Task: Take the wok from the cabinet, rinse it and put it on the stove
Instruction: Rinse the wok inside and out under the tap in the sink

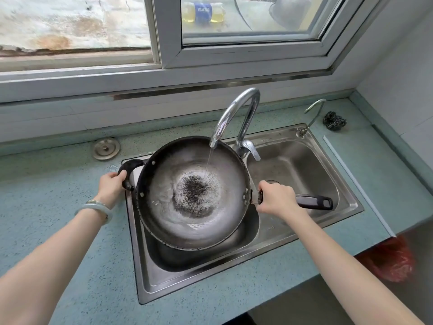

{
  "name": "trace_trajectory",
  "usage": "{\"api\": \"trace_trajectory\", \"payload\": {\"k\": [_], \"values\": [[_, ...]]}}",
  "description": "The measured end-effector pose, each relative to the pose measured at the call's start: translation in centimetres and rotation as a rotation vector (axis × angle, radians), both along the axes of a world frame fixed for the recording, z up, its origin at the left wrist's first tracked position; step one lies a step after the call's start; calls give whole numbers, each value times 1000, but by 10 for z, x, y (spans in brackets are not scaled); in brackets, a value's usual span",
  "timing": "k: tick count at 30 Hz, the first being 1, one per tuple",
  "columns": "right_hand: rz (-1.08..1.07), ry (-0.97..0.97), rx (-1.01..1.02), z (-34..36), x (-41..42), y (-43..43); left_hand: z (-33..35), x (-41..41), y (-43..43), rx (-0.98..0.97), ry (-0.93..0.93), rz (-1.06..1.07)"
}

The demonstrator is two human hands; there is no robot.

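A dark round wok [164,207] hangs over the left basin of the steel double sink [257,256]. My left hand [111,184] grips its short black loop handle at the left. My right hand [277,199] grips the long black handle [315,201] near the wok's rim, over the right basin. Water runs from the chrome faucet [234,116] into the wok and pools around a dark patch at its bottom. No stove or cabinet is in view.
A teal countertop [58,174] surrounds the sink. A small second tap [314,113] and a steel wool scrubber [334,120] sit at the back right. A round metal cap [106,148] lies left of the faucet. A window runs behind. A red bag [389,261] lies below the counter's right end.
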State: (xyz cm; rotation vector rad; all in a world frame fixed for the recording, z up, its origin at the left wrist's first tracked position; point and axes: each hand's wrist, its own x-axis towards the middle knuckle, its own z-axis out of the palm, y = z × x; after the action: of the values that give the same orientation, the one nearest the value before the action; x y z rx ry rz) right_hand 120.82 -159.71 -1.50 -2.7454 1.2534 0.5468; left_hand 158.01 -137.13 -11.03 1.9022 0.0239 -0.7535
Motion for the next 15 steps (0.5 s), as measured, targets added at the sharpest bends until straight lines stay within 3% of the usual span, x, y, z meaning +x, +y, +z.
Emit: {"api": "trace_trajectory", "payload": {"k": [6, 11, 15], "values": [[-202, -90, 137, -39, -13, 14, 33, -7, -10, -138, -170, -49], [-278, -126, 263, -55, -18, 23, 54, -9, -21, -115, -360, -100], [-284, -111, 377, -58, -22, 20, 64, -13, -30, -81, -369, -107]]}}
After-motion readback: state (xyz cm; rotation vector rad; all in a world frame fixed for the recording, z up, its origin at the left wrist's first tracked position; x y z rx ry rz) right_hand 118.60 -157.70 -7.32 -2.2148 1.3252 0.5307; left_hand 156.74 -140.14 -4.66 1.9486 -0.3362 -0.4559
